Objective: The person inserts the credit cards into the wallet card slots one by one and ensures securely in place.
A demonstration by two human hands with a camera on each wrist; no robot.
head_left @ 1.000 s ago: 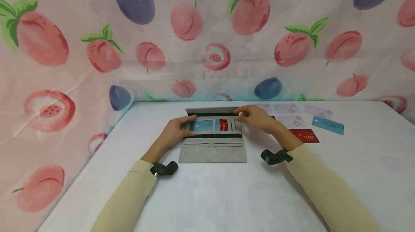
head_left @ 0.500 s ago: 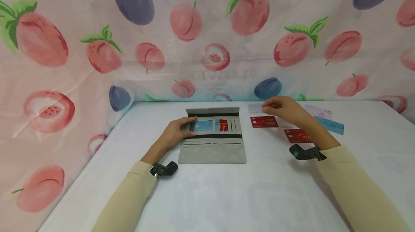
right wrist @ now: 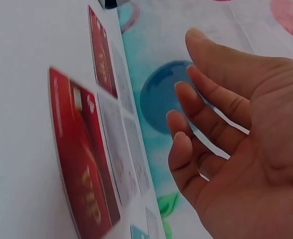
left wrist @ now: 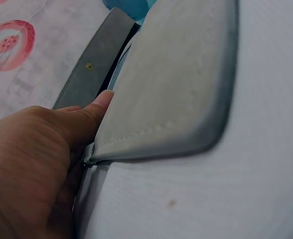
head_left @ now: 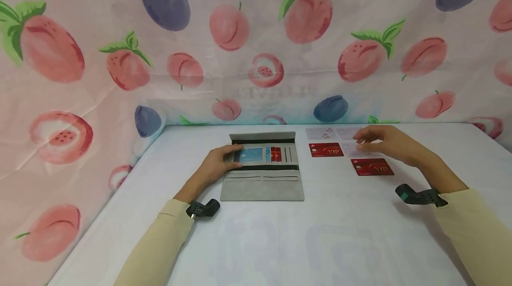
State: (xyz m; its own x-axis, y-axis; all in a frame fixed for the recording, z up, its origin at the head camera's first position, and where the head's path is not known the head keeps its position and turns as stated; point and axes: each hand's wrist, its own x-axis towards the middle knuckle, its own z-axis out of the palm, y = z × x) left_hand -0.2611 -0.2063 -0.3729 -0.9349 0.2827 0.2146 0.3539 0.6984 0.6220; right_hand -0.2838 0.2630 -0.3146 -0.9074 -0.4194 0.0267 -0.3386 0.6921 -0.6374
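Left hand [head_left: 216, 160] on the wallet [head_left: 262, 190], right hand [head_left: 394, 144] by the pale cards [head_left: 320, 133]

From the head view, we see the grey wallet unfolded left of the middle of the white counter [head_left: 256, 241], its far flap raised. A blue card [head_left: 250, 155] sits in its middle panel, with red ones [head_left: 276, 154] just right of it. The left hand pinches the panel's left edge between thumb and fingers. To the right, we find two VIP cards, the nearer one [head_left: 372, 167] further right than the farther one [head_left: 326, 150]. The pale cards lie beyond, partly covered from our sight by the right hand.

In the left wrist view, the thumb rests against the wallet's edge; we make out a brass snap [left wrist: 89, 65] on the flap.

In the right wrist view, the right hand's fingers are loosely bent and its thumb stands apart from them, clear of the cards. We catch a teal corner [right wrist: 139, 232] low in view.
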